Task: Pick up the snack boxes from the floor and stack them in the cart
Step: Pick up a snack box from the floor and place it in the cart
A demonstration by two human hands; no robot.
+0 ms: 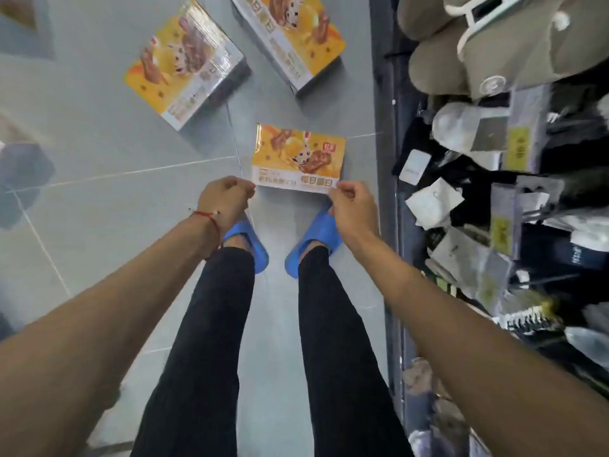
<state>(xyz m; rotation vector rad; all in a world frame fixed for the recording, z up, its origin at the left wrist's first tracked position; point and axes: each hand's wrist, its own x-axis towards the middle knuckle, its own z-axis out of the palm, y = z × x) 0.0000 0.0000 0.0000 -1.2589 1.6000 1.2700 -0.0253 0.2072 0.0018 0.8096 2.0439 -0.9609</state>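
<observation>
Grey tiled floor (99, 153) across most of the frame, pale grout lines crossing at centre. Down the right side, a dark shelf unit (389, 225) crowded with hanging goods: plush slippers (438, 67) at upper right, packaged socks (435, 202) and small tagged items below (labels too blurred to read). At lower centre, two legs in black trousers (211, 324), feet in blue slides (253, 255), toes pointing up the frame. Three snack boxes, all orange-yellow with a silver band: second snack box (184, 61) lying flat at upper left of centre, turned at an angle; third snack box (290, 31) at top centre, partly cut by the frame edge, close beside the shelf base; nearest snack box (298, 158) at centre, just above the toes, nothing between it and the hands. Left hand (225, 199), red string bracelet (211, 222) at the wrist, curled closed at that box's lower left corner. Right hand (354, 206) pinching the lower right corner, fingers folded over the edge. Box held by both near corners, apparently lifted or tilted off the floor (cannot tell for certain). Well apart from the other two boxes.
</observation>
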